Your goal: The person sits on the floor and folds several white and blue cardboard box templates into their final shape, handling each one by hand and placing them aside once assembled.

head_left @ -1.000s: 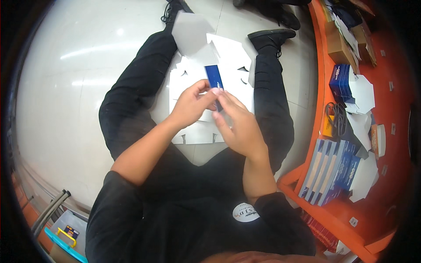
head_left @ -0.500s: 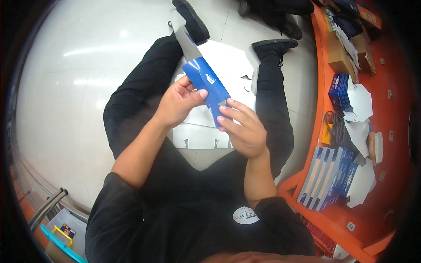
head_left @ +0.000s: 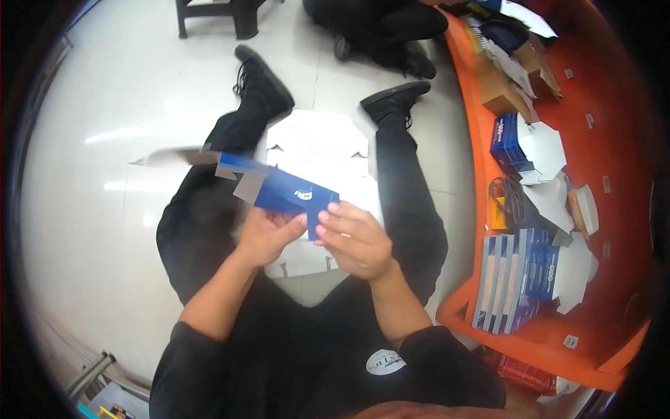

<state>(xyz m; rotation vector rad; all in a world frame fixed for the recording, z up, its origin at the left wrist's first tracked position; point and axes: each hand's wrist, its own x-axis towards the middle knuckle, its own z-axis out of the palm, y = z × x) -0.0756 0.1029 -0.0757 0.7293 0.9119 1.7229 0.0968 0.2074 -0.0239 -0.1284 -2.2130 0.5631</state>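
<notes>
A blue folding carton (head_left: pixel 283 190) with pale inner flaps is up in front of me, above my lap. Its long flap sticks out to the left and is smeared by motion. My left hand (head_left: pixel 267 236) grips the lower edge, with the thumb on the near side. At the right end, my right hand (head_left: pixel 357 241) has its fingers closed on a narrow blue flap. White flat carton blanks (head_left: pixel 317 134) lie on the floor between my outstretched legs, partly covered by the carton and hands.
On the right, an orange shelf (head_left: pixel 466 133) holds a blue box (head_left: pixel 505 143) with white flaps, a dark coiled cable (head_left: pixel 511 197), stacked blue cartons (head_left: pixel 506 279) and a brown cardboard box (head_left: pixel 497 91). A person in dark clothes (head_left: pixel 380 24) is beyond my feet, near a black stool (head_left: pixel 244 17).
The carton has swung from steeply tilted to nearly level, its long flap now pointing left. Both hands have moved left and lower, still holding it. The view has shifted, showing the stool.
</notes>
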